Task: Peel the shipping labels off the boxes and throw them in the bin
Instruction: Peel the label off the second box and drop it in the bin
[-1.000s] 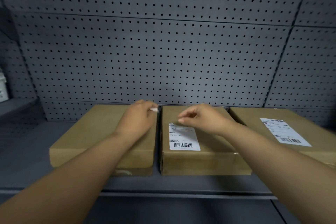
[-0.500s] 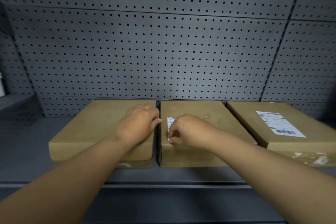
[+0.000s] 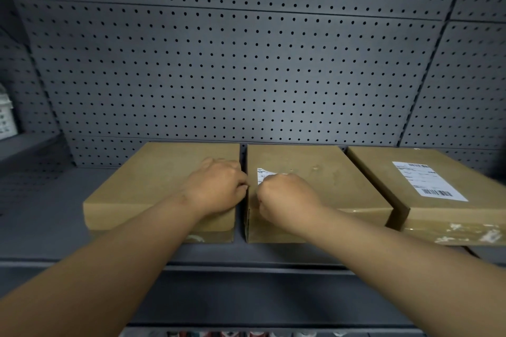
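Observation:
Three flat cardboard boxes lie side by side on a grey shelf. The left box (image 3: pixel 153 186) has a bare top. On the middle box (image 3: pixel 342 186) a white shipping label (image 3: pixel 263 174) is partly lifted; only its far left corner shows past my right hand (image 3: pixel 284 194), which grips the label with curled fingers. My left hand (image 3: pixel 216 186) rests on the left box's right edge, fingers bent toward the gap between the boxes; what they hold, if anything, is hidden. The right box (image 3: pixel 383 172) carries a whole label (image 3: pixel 427 182). No bin is in view.
A grey pegboard wall (image 3: pixel 246 76) stands right behind the boxes. The shelf (image 3: pixel 41 213) runs on to the left of the boxes. A white basket-like object (image 3: pixel 5 115) sits on a higher ledge at the far left. Coloured items show faintly below the shelf's front edge.
My right hand came down from the label's far edge and pulled toward me, now covering most of the label. My left hand slid slightly nearer along the left box's edge.

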Demonstrator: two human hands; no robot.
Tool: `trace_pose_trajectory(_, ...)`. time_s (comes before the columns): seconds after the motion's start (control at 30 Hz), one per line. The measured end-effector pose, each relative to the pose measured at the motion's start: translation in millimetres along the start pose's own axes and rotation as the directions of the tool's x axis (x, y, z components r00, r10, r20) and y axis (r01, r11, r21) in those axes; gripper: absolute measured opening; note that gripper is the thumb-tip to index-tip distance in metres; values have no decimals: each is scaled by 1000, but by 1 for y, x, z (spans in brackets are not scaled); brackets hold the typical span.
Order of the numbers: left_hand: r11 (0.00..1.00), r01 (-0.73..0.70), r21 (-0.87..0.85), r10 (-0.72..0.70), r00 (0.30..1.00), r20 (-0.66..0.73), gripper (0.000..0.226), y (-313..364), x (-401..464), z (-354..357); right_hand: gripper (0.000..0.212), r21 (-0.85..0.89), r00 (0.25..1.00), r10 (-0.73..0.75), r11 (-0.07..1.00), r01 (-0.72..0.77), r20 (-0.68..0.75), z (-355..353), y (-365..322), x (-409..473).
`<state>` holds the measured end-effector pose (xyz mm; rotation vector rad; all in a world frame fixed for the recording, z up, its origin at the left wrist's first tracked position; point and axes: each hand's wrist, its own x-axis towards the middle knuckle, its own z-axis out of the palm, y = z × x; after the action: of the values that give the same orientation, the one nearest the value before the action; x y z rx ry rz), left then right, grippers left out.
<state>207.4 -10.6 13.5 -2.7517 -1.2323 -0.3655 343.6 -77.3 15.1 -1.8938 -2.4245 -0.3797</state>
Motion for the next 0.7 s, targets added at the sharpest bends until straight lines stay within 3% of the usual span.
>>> trace_pose_trajectory(0.17,999,-25,24,24,999,27,31,-1,1,0,19,236,992,118,964,-124,38,-8,15,7)
trace_pose_trajectory(0.33,998,-49,37,47,998,43,33,0,8,2,14,528,914,351,747,-404,203,-11,51,17)
trace_pose_trajectory(0.47,998,-60,36,59,998,26,34,0,11,3,14,620,922,308,682,-387,236,-9,51,15)
trace_pose_trajectory(0.7,997,-70,-24,70,998,5,32,3,13,11,21,554,971,178,798,-237,160,-8,49,7)
